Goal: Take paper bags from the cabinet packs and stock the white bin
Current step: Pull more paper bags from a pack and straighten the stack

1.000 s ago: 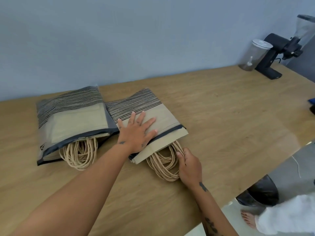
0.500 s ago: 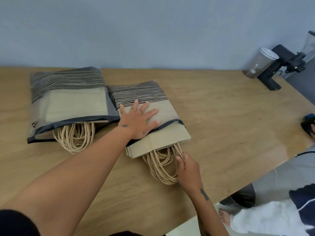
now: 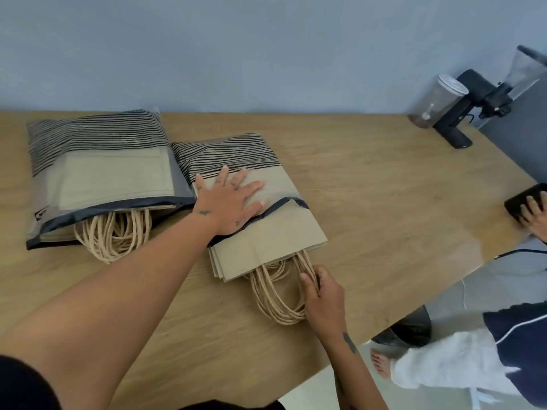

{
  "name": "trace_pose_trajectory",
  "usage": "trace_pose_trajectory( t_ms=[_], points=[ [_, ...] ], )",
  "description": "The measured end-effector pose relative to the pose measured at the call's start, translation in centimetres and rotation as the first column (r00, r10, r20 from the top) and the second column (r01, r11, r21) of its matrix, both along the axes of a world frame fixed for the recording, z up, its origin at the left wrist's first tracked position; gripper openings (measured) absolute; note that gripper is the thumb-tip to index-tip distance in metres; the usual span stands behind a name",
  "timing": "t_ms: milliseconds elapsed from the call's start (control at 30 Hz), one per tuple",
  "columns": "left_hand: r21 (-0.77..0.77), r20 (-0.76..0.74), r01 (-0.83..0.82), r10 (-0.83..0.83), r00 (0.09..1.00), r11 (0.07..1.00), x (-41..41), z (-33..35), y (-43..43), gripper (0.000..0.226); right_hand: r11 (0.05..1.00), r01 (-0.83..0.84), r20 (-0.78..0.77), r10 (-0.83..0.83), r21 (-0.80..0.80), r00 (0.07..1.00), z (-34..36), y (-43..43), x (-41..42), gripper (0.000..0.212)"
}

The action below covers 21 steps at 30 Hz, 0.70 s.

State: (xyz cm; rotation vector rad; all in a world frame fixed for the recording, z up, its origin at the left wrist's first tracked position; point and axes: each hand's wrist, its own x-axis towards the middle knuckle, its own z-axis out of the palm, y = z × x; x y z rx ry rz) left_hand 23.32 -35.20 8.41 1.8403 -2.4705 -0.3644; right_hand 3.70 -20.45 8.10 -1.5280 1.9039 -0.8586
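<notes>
On wood table (image 3: 384, 202), two plastic packs side by side, edges touching. Presses L hand (image 3: 228, 202) flat on right pack (image 3: 231, 155), fingers straight & spread. Grips rope handles (image 3: 272, 297) w/ R hand (image 3: 325, 300), fingers curled round the bunch. Paper bags (image 3: 266, 241) approx halfway out of right pack's near end, stack lying flat. Left pack (image 3: 100, 176) w/ bags inside, only handles poking out. Far R corner: black grinder (image 3: 461, 113), clear jar (image 3: 438, 105) just beside. R edge: another person's hand (image 3: 535, 211) on dark phone (image 3: 518, 199).
</notes>
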Motion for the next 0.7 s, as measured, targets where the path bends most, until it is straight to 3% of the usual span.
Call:
trace_pose_trajectory(
  t_ms=[33,167,267,367,533,700],
  points=[
    [-0.006,0.008,0.005,-0.005,1.0,1.0,0.0,0.0,0.1,0.057,0.999,0.033,0.047,-0.033,-0.001,0.998,0.4,-0.1,0.2,0.015],
    [-0.003,0.019,0.013,-0.013,1.0,1.0,0.1,0.0,0.3,0.058,0.974,0.226,0.238,-0.225,0.025,0.945,2.5,-2.2,-0.2,0.053],
    [0.001,0.013,0.015,-0.015,1.0,1.0,0.1,0.1,0.4,0.06,0.959,0.232,0.27,-0.269,0.163,0.925,3.1,-5.1,-1.0,0.066],
    [0.018,0.011,0.011,-0.011,1.0,1.0,0.1,0.3,0.4,0.062,0.946,0.125,0.295,-0.216,0.298,0.931,2.8,-6.9,-0.7,0.06],
    [0.026,0.001,0.015,-0.015,1.0,1.0,0.4,0.3,0.3,0.064,0.938,0.124,0.429,-0.262,0.324,0.864,2.5,-8.0,-0.6,0.047],
    [0.047,0.017,0.031,-0.032,0.999,0.998,0.7,0.5,-0.5,0.063,0.94,0.051,0.493,-0.222,0.337,0.841,3.1,-9.0,-0.3,0.049]
  ],
)
